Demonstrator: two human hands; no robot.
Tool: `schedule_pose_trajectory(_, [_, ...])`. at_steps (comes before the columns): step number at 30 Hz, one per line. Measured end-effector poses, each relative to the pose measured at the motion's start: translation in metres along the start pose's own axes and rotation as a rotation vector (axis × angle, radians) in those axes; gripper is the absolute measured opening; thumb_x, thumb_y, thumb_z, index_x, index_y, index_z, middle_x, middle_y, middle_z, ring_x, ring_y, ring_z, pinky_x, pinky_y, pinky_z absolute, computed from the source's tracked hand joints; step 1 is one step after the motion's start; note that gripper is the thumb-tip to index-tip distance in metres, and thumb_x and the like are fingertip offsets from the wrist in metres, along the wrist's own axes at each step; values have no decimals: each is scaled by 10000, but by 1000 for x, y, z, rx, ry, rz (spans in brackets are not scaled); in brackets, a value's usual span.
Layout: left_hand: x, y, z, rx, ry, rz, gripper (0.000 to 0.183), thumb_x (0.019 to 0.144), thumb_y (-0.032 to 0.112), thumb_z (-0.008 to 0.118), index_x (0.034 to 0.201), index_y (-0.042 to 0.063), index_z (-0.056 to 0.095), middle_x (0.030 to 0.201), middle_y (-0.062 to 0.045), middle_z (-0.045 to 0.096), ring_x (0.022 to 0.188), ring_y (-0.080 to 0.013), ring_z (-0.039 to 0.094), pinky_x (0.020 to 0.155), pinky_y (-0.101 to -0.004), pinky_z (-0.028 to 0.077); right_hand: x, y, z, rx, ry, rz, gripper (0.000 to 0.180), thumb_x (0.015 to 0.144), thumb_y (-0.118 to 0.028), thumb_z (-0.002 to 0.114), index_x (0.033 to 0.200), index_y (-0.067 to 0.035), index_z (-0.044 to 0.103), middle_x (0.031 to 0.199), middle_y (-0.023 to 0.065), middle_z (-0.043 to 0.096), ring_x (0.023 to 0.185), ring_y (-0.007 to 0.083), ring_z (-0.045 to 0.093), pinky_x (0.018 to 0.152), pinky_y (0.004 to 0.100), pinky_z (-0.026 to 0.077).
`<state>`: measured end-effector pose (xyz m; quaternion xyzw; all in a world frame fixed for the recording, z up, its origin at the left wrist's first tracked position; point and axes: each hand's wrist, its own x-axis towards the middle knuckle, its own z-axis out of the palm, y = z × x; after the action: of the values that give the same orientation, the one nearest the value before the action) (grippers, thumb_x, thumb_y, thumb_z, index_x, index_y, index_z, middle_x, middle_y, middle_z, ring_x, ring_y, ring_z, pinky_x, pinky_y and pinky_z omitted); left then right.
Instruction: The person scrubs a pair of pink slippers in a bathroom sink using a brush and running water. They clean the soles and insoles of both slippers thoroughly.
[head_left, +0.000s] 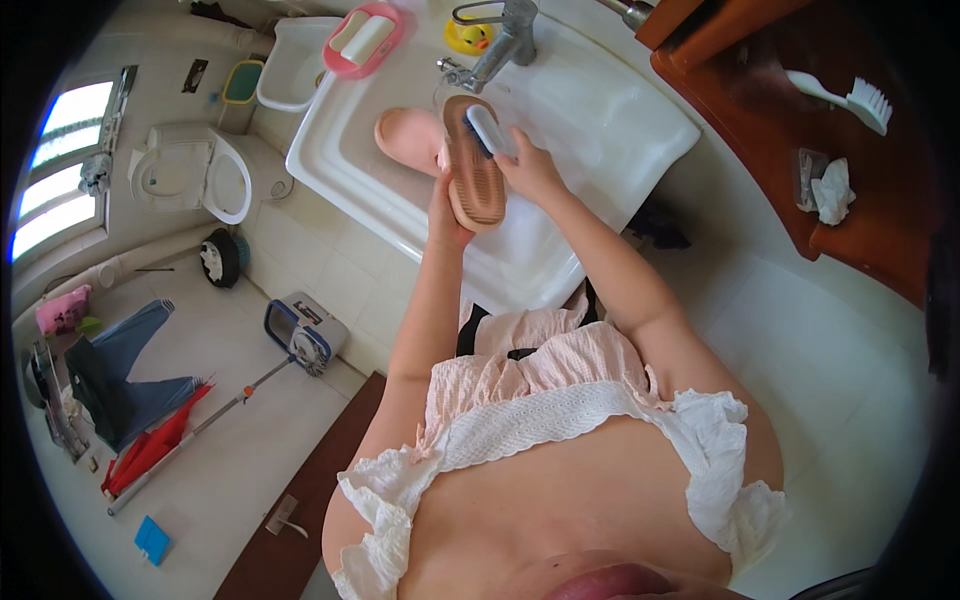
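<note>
My left hand (448, 214) grips a pink slipper (481, 180) near its lower end, with its ridged brown sole turned up. Over the upper part of that sole, my right hand (531, 166) holds a scrub brush (487, 129) with a pale back and dark bristles, which meet the sole. A second pink slipper (409, 137) lies to the left in the white sink (547, 240). The metal faucet (504, 51) stands just beyond the held slipper, and clear water seems to run from its spout onto the slipper's end.
A pink soap dish (330, 60) with two white bars sits on the sink's far left corner. Beside the faucet is a yellow rubber duck (470, 37). On the brown counter (757, 150) at right lie a white brush (870, 105) and crumpled tissue (832, 192). A toilet (202, 172) stands left.
</note>
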<state>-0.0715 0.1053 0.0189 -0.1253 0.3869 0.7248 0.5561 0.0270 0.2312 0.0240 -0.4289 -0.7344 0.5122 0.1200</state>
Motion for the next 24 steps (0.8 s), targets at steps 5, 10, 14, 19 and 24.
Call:
schedule_pose_trajectory(5, [4, -6, 12, -28, -15, 65, 513, 935, 361, 387, 1324, 28, 380, 1258, -157, 507, 1128, -298, 527, 934, -469, 455, -34, 10, -46, 52, 72, -96, 319, 786, -258, 662, 928, 10, 562, 784, 197, 627, 700, 346, 619, 636, 377, 477])
schedule_pose_trajectory(10, [-16, -4, 26, -95, -13, 158, 497, 940, 326, 402, 1325, 14, 367, 1250, -150, 513, 1123, -276, 533, 921, -415, 473, -25, -8, -73, 61, 82, -155, 264, 786, -195, 670, 803, 17, 513, 652, 174, 590, 565, 304, 578, 551, 354, 455])
schedule_pose_trajectory(14, [-18, -4, 24, -107, 4, 210, 522, 942, 323, 428, 1365, 44, 306, 1294, -147, 476, 1147, -279, 516, 945, -421, 456, -16, -32, -75, 54, 114, -264, 238, 819, -200, 661, 793, 3, 540, 629, 98, 589, 547, 165, 534, 546, 313, 436])
schedule_pose_trajectory(19, [1, -8, 23, -196, -16, 319, 521, 962, 334, 417, 1386, 71, 268, 1320, -137, 442, 1166, -276, 495, 961, -422, 445, 10, -70, -74, 134, 191, -364, 245, 830, -211, 654, 787, -2, 532, 618, 98, 577, 542, 160, 516, 539, 305, 430])
schedule_pose_trajectory(24, [43, -3, 25, -199, 29, 555, 497, 967, 308, 430, 1374, 64, 280, 1280, -126, 460, 1149, -268, 502, 951, -405, 455, 16, -66, -70, 82, 184, -384, 249, 833, -224, 642, 802, 0, 537, 652, 129, 588, 562, 221, 538, 547, 328, 437])
